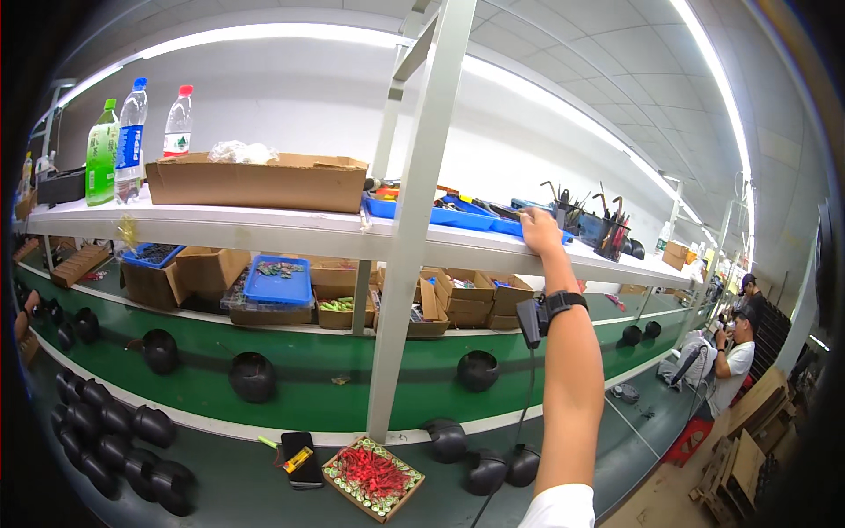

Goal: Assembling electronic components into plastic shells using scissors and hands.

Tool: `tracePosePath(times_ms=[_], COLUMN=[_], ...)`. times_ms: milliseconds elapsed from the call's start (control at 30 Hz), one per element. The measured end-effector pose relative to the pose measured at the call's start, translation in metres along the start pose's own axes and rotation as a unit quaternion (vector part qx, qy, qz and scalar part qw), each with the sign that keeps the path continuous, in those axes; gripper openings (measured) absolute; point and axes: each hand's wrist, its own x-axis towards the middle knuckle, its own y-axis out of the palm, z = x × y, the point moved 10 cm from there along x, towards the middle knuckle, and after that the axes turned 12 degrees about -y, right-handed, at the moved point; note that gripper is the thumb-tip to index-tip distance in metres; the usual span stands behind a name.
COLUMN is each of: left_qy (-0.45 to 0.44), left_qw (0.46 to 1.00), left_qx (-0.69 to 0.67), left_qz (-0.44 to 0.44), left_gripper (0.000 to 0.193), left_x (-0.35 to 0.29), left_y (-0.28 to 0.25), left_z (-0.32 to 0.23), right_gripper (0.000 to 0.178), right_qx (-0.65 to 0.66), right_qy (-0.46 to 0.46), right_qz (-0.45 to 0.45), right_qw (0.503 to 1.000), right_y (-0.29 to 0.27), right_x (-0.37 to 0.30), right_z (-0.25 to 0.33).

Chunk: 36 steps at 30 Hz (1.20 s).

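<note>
My right arm stretches up to the high shelf. At its end my right hand (pixel 540 231) is at a blue tray (pixel 506 227), with the fingers curled over its contents beside a dark tool-like piece (pixel 504 210). What lies between the fingertips is too small and hidden to make out. A black strap with a small black device (pixel 531 322) is on my right wrist, and a cable hangs from it. Another blue tray (pixel 464 218) with orange and dark items stands just left of the hand. My left hand is out of view.
A white post (pixel 414 220) rises in front of the shelf. Below it on the bench lie a box of green-topped cells with red leads (pixel 373 480), a black phone (pixel 302 460) and several black round shells (pixel 106 431). Black mesh holders (pixel 611 238) with tools stand right of the hand. People work at far right.
</note>
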Motion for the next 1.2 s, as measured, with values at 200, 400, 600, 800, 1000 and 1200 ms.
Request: tracePosePath(times_ms=[200, 400, 600, 800, 1000, 1200], left_qy=[-0.002, -0.051, -0.044, -0.024, -0.058, -0.002], left_qw=[0.999, 0.997, 0.996, 0.997, 0.995, 0.999], left_qx=[0.025, 0.047, 0.078, 0.072, 0.082, 0.004], left_qz=[-0.02, 0.019, -0.017, -0.007, 0.008, -0.044], left_gripper=[0.025, 0.026, 0.03, 0.03, 0.031, 0.007], left_x=[-0.001, 0.004, -0.003, 0.003, 0.004, 0.0], left_y=[0.0, 0.003, -0.001, 0.006, 0.008, -0.004], left_z=[0.005, 0.019, -0.003, -0.006, 0.012, 0.008], right_gripper=[0.05, 0.076, 0.051, 0.017, 0.012, 0.025], right_qx=[0.065, -0.084, 0.051, 0.088, 0.13, 0.439], right_qy=[-0.022, -0.04, 0.084, 0.086, 0.163, 0.071], right_qz=[0.212, 0.186, 0.134, -0.244, -0.365, -0.325], right_qw=[0.975, 0.978, 0.986, 0.962, 0.907, 0.835], right_y=[0.026, 0.041, 0.038, -0.029, -0.095, -0.158], right_x=[-0.009, 0.025, 0.024, 0.004, -0.034, -0.096], right_z=[0.007, -0.038, -0.063, -0.091, -0.087, -0.054])
